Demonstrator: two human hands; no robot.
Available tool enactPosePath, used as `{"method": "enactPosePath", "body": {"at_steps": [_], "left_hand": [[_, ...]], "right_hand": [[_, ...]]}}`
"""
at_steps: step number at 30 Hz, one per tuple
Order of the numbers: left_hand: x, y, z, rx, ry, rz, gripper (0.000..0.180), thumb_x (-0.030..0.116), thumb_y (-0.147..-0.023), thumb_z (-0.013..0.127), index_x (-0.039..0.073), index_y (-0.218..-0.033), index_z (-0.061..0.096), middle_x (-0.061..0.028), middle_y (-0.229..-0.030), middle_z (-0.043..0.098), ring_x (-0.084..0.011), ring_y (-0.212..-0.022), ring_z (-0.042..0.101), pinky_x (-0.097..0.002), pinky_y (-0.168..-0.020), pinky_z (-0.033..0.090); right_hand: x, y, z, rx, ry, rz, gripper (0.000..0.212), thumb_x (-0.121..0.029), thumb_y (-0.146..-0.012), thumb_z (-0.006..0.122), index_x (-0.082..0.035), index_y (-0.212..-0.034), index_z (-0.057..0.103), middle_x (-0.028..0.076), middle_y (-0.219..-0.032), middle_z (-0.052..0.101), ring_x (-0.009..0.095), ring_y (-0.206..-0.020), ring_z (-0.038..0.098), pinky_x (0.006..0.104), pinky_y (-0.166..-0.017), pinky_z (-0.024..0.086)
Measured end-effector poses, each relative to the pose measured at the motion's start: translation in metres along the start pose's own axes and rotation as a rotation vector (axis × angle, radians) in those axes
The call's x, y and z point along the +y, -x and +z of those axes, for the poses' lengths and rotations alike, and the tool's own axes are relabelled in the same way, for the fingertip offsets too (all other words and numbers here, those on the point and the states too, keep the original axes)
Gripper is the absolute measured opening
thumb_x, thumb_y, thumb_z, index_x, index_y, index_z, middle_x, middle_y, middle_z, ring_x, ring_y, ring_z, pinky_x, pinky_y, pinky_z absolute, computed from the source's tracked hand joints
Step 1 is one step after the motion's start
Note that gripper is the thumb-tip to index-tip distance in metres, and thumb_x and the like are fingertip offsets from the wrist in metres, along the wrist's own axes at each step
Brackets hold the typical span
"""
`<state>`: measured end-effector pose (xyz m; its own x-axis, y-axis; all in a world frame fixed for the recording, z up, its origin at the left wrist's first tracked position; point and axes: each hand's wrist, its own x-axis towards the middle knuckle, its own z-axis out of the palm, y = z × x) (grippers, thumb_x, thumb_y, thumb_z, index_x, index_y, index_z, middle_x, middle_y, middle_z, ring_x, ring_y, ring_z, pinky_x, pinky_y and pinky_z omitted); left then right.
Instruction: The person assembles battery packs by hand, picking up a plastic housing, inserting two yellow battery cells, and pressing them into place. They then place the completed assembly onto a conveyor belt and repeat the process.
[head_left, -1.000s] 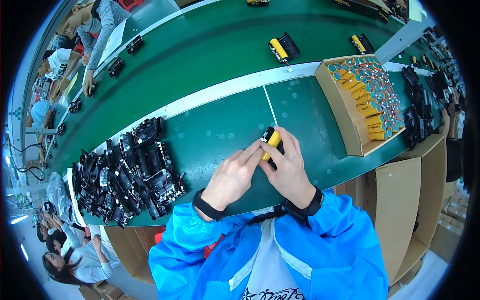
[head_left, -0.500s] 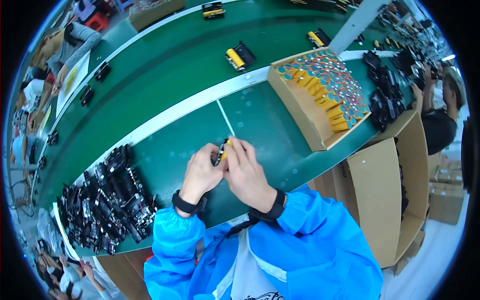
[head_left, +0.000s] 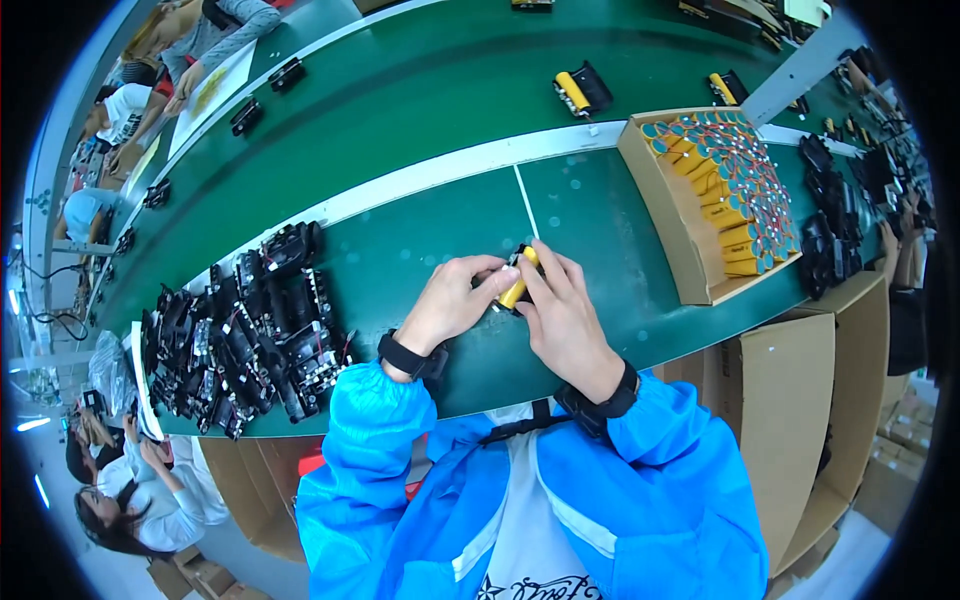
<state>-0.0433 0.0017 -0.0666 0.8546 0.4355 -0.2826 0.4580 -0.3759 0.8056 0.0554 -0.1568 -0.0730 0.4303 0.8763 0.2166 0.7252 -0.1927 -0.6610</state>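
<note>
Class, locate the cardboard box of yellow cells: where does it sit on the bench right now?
In the head view, the cardboard box of yellow cells sits on the green bench at the person's right, beyond the right hand.

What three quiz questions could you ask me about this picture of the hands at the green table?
1. True or false: both hands hold the yellow battery pack together.
2. Which side of the person has the heap of black holders: A left, B right?
3. What fills the cardboard box?

Key:
1. True: the left hand and the right hand both pinch it, with a black part around it.
2. A.
3. Yellow battery packs with teal ends, stood in rows.
</note>
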Motion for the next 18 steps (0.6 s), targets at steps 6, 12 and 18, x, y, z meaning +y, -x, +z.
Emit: {"method": "enactPosePath", "body": {"at_steps": [6, 12, 18], "left_hand": [[0.012, 0.009, -0.008, -0.088, 0.022, 0.001, 0.045, 0.028, -0.082, 0.077, 0.001, -0.116, 0.065, -0.0165, -0.086, 0.066, -0.0277, -0.077, 0.063, -0.0382, -0.068, 0.050], [0.017, 0.013, 0.001, -0.049, -0.147, 0.017, 0.044, 0.023, -0.079, 0.076, 0.000, -0.114, 0.064, -0.0209, -0.097, 0.068, -0.0392, -0.090, 0.066, -0.0459, -0.078, 0.052], [0.015, 0.009, 0.013, 0.105, -0.266, 0.142, 0.048, 0.018, -0.074, 0.079, -0.003, -0.114, 0.063, -0.0190, -0.086, 0.066, -0.0282, -0.073, 0.066, -0.0382, -0.065, 0.051]], "right_hand": [[0.000, -0.001, 0.002, 0.022, 0.011, 0.019, 0.056, 0.005, -0.075, 0.070, 0.006, -0.129, 0.053, 0.023, -0.143, 0.042, 0.041, -0.120, 0.047, 0.0434, -0.100, 0.045], [-0.001, -0.004, 0.002, -0.045, 0.030, -0.006, 0.053, 0.005, -0.079, 0.067, 0.006, -0.129, 0.052, 0.023, -0.144, 0.040, 0.044, -0.121, 0.045, 0.0438, -0.101, 0.044], [0.007, -0.013, -0.054, -0.032, -0.004, -0.033, 0.041, -0.001, -0.080, 0.067, 0.001, -0.121, 0.061, 0.023, -0.121, 0.059, 0.039, -0.107, 0.058, 0.0427, -0.091, 0.050]]}}
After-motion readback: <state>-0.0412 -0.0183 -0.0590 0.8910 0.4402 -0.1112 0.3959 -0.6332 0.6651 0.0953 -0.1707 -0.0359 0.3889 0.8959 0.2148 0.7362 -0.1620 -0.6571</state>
